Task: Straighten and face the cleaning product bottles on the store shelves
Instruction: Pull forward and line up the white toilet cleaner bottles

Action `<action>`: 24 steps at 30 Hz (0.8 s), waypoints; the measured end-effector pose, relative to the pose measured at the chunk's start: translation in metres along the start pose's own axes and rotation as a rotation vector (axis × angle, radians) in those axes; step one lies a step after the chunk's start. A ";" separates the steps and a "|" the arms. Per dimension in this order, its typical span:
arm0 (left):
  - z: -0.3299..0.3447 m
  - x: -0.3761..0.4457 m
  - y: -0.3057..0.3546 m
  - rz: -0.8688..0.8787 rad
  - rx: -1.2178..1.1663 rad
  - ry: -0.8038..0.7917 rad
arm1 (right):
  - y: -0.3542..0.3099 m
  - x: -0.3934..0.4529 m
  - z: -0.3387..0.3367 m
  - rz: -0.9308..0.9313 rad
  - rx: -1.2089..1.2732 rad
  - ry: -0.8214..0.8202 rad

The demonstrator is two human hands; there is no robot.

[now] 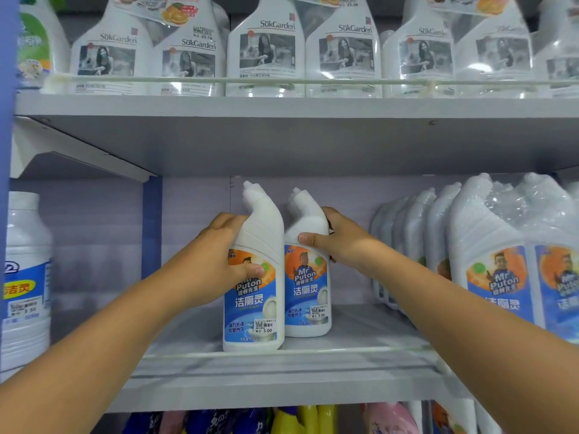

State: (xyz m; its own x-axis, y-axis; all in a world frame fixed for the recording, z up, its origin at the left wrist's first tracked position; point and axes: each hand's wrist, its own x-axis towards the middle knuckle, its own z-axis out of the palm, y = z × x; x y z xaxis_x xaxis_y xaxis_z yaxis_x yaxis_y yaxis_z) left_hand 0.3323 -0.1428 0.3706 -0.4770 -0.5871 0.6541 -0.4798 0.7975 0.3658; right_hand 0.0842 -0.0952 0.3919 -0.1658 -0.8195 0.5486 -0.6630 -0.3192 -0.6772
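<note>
i see two white toilet-cleaner bottles standing side by side in the middle of the grey shelf [360, 327], both upright with their blue and orange labels turned toward me. the front bottle [255, 277] sits close to the shelf's clear front lip, and the rear bottle [308, 277] stands just to its right and a little further back, the two touching or nearly so along their sides.

my left hand [224, 255] is clamped on the front bottle: the fingers curl round its left shoulder and the thumb presses across the top of the label. my right hand [336, 238] grips the rear bottle, thumb laid across the front just above the label and fingers wrapped round the right side near the neck.

to the right, well apart from the pair, a shrink-wrapped row of the same bottles [488, 261] leans back along the shelf. at the far left edge stands a white jug with a blue label [26, 277]. the upper shelf [282, 108] carries a line of clear spray-refill bottles [266, 51] behind a rail. coloured bottles [300, 419] show below.
</note>
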 end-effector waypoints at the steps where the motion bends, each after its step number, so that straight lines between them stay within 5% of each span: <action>1: 0.001 -0.001 0.000 0.000 -0.027 0.008 | -0.001 -0.001 0.000 0.012 -0.011 -0.001; 6: 0.012 -0.013 -0.010 -0.087 -0.155 0.124 | 0.003 -0.008 0.003 0.121 -0.097 0.054; 11: 0.021 -0.029 -0.026 -0.457 -0.567 0.064 | 0.017 -0.027 0.014 0.203 -0.030 -0.009; 24: 0.025 -0.039 -0.019 -0.453 -0.648 0.090 | 0.029 -0.031 0.015 0.243 0.022 -0.060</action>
State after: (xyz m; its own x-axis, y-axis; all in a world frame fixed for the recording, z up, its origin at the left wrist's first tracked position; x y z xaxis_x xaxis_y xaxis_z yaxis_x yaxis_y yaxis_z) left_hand 0.3411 -0.1383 0.3215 -0.2636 -0.8822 0.3902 -0.0755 0.4222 0.9034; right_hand 0.0813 -0.0866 0.3481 -0.2742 -0.9001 0.3387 -0.5929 -0.1191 -0.7964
